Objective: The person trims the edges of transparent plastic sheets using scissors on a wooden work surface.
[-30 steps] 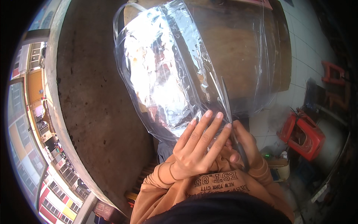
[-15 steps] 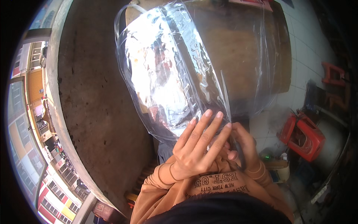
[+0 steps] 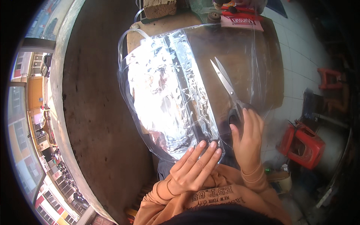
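Observation:
A clear, glossy plastic sheet (image 3: pixel 157 93) is spread over the brown table board, its left half glaring brightly. Close to its near edge, my left hand (image 3: pixel 193 167) lies on it with fingers stretched out flat. My right hand (image 3: pixel 249 138) grips a pair of scissors (image 3: pixel 233 95) by the black handles. The blades point away from me and slightly left, parted a little, over the board to the right of the bright folded part. They are apart from my left hand.
At the far edge stand a brick (image 3: pixel 160 8) and a small round metal weight (image 3: pixel 213 17) beside a pink packet (image 3: pixel 242 23). Another person's hand (image 3: pixel 255 4) shows at the top. Red plastic stools (image 3: pixel 303 142) stand on the tiled floor at right.
My right hand has moved away from my left, bringing the scissors out over the board. My left hand and the sheet sit slightly nearer in view; the brick and packet now show.

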The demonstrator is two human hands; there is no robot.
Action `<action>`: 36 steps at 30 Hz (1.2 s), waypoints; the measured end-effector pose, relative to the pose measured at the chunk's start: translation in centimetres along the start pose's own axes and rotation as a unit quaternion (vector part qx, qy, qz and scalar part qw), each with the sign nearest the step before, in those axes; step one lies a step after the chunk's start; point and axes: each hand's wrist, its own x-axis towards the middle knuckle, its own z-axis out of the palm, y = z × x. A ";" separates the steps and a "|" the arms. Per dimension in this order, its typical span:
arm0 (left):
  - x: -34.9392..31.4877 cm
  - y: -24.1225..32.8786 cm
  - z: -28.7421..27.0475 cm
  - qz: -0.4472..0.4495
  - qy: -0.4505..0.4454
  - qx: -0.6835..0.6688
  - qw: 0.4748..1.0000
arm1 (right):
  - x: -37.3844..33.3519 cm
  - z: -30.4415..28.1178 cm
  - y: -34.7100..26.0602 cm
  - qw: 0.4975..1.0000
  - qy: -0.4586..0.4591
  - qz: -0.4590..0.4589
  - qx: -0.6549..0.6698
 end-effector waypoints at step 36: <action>-4.0 -0.2 -1.3 0.089 -0.076 -0.083 0.990 | 12.2 -5.3 15.2 0.966 0.178 0.089 -0.166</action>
